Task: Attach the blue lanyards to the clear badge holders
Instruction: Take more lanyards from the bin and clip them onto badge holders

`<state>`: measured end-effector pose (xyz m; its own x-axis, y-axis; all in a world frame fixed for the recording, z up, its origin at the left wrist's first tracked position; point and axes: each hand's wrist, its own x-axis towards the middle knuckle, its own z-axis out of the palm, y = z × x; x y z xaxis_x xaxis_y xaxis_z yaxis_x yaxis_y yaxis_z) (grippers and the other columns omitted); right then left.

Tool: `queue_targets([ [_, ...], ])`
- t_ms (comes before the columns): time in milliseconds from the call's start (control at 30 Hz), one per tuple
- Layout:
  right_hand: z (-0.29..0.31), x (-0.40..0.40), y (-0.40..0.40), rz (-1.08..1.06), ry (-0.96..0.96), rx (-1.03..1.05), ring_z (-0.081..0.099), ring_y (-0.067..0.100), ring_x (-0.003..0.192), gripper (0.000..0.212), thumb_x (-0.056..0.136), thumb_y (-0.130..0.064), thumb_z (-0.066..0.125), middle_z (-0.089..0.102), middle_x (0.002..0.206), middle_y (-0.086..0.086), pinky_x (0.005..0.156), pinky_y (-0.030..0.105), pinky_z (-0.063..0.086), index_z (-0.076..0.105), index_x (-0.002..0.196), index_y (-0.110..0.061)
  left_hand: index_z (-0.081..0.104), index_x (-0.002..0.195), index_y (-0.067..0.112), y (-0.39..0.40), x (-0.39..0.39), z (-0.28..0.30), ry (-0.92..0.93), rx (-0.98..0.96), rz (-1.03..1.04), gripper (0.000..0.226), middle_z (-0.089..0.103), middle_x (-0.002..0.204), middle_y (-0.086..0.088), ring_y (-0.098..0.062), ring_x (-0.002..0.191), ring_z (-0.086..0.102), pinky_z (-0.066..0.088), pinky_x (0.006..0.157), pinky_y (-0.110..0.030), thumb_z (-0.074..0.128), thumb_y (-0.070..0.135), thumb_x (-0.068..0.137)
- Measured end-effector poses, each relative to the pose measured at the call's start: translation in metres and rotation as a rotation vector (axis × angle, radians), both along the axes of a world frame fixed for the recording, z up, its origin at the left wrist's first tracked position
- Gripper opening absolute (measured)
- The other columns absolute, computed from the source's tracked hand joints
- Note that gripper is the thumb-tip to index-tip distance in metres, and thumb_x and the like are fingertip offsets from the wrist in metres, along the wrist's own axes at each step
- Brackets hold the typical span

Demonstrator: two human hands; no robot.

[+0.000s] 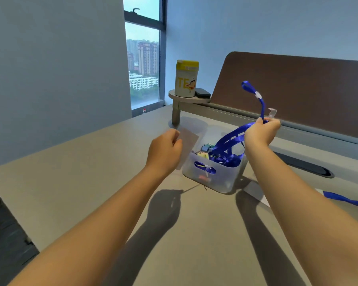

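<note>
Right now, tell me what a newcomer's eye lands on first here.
The bright blue lanyard, lifted by the right hand above a clear bin of tangled straps at the desk's middle. Next, the left hand pinching a clear badge holder beside the bin, and the yellow-lidded canister on the corner shelf.

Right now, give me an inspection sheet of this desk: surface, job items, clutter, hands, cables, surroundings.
Surface: grey desk, sunlit, arm shadows across it.
Job's things: blue lanyard trailing up out of the translucent bin; clear badge holder held above the desk; second lanyard lying at the right edge.
Clutter: small mixed items in the bin, too small to identify; yellow-lidded canister and a dark case on a raised round shelf.
Hands: left hand pinches the badge holder; right hand grips the lanyard.
Cables: nothing seen; dark grommet slot in the desk.
Surroundings: brown divider panel, window.
</note>
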<state>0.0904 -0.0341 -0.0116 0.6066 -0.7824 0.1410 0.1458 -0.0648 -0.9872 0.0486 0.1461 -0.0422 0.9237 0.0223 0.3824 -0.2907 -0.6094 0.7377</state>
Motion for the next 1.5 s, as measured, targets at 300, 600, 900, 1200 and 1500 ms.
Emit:
queue_targets([
  [300,-0.038,0.014,-0.002,0.534,0.723,-1.222,0.048,0.033,0.118,0.028,0.091,-0.008,0.049,0.057,0.128,0.015,0.095,0.039,0.043,0.058,0.117,-0.009,0.055,0.106,0.005,0.009,0.008,-0.007,-0.027,0.048,0.011,0.023,0.061,0.117,-0.013,-0.014,0.084,0.047,0.034,0.056,-0.007,0.040,0.018,0.095],
  [600,-0.017,-0.055,-0.024,0.526,0.574,-1.004,0.051,0.029,0.120,0.037,0.091,-0.009,0.049,0.054,0.134,0.013,0.099,0.039,0.043,0.053,0.128,-0.009,0.054,0.121,0.011,-0.019,-0.030,0.009,-0.157,0.145,-0.090,0.030,0.061,0.123,-0.013,-0.029,0.107,0.058,0.050,0.079,-0.029,0.044,0.014,0.093],
  [900,-0.041,-0.208,-0.122,0.427,0.840,-0.887,0.054,0.023,0.117,0.034,0.090,-0.010,0.051,0.059,0.129,0.010,0.099,0.033,0.043,0.055,0.125,-0.008,0.056,0.122,0.013,-0.110,-0.103,-0.021,-0.267,0.316,-0.391,0.031,0.062,0.120,-0.012,-0.028,0.106,0.055,0.048,0.087,-0.035,0.046,0.013,0.092],
  [1200,-0.093,-0.285,-0.166,0.338,1.093,-0.923,0.057,0.026,0.103,0.009,0.086,-0.015,0.055,0.061,0.104,0.009,0.081,0.031,0.045,0.061,0.092,-0.017,0.054,0.124,0.013,-0.153,-0.145,-0.043,-0.264,0.403,-0.526,0.033,0.058,0.124,-0.011,-0.027,0.111,0.053,0.046,0.091,-0.036,0.042,0.011,0.093],
  [1500,-0.094,-0.285,-0.158,0.289,1.083,-0.977,0.060,0.022,0.092,0.022,0.091,-0.023,0.049,0.065,0.100,0.009,0.088,0.033,0.049,0.062,0.101,-0.008,0.059,0.115,0.007,-0.165,-0.149,-0.041,-0.148,0.430,-0.496,0.027,0.062,0.116,-0.013,-0.026,0.103,0.054,0.047,0.085,-0.034,0.045,0.013,0.092],
])
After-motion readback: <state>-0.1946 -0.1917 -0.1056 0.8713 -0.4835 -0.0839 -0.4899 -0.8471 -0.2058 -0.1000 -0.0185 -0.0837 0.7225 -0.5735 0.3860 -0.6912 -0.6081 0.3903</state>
